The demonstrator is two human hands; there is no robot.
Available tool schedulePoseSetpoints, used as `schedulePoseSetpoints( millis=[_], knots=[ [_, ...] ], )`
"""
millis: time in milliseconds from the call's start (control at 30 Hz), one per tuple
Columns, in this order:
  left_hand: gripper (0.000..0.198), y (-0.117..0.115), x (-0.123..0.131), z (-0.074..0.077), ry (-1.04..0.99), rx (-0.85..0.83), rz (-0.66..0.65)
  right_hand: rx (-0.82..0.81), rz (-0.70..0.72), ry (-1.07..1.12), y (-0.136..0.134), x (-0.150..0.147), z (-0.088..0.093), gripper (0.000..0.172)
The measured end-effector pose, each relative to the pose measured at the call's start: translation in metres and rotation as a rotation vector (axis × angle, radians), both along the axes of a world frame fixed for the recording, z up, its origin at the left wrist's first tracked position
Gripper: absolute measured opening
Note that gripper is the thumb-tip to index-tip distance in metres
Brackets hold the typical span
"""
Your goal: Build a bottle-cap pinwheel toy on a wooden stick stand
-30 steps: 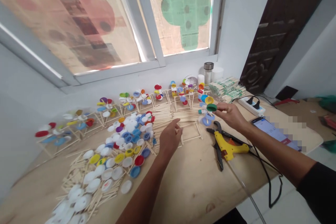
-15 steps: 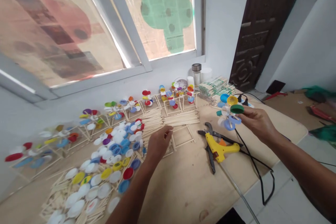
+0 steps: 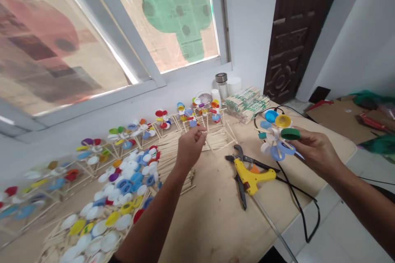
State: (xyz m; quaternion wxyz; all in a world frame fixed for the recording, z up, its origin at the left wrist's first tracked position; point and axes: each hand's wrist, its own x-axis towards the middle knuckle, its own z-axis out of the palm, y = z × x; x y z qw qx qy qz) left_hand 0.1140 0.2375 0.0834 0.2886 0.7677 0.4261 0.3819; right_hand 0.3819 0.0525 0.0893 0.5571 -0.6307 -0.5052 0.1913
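Observation:
Pinched in my left hand is a frame of thin wooden sticks, raised over the pile of loose sticks. My right hand grips a wheel of bottle caps by its green cap, above the right part of the table. The wheel has blue, yellow, white and green caps on sticks around a white hub. Below and between my hands lie a yellow glue gun and black-handled pliers.
Many loose caps cover the table's left part. Several finished cap wheels on stick stands line the wall. Bagged sticks and a glass jar stand at the back. A black cable hangs over the table's right edge.
My left hand has moved up and away, lifting the stick frame off the table beside the glue gun. My right hand still holds the cap wheel. The view has shifted slightly.

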Motion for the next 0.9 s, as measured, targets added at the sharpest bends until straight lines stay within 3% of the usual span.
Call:
schedulePoseSetpoints(
  millis=[200, 400, 700, 900],
  knots=[
    [0.022, 0.022, 0.051, -0.024, -0.074, -0.003, -0.02, -0.008, -0.001, 0.082, -0.008, 0.008, -0.004, 0.025],
    [0.019, 0.041, 0.084, -0.045, -0.059, 0.029, 0.001, -0.005, -0.021, 0.001, -0.012, 0.012, 0.001, 0.025],
    [0.021, 0.052, 0.098, -0.066, 0.047, 0.049, 0.061, -0.026, -0.044, -0.005, -0.011, 0.013, 0.001, 0.029],
    [0.022, 0.057, 0.102, -0.068, 0.094, 0.061, 0.106, -0.037, -0.052, 0.014, -0.007, 0.011, 0.002, 0.033]
  ],
)
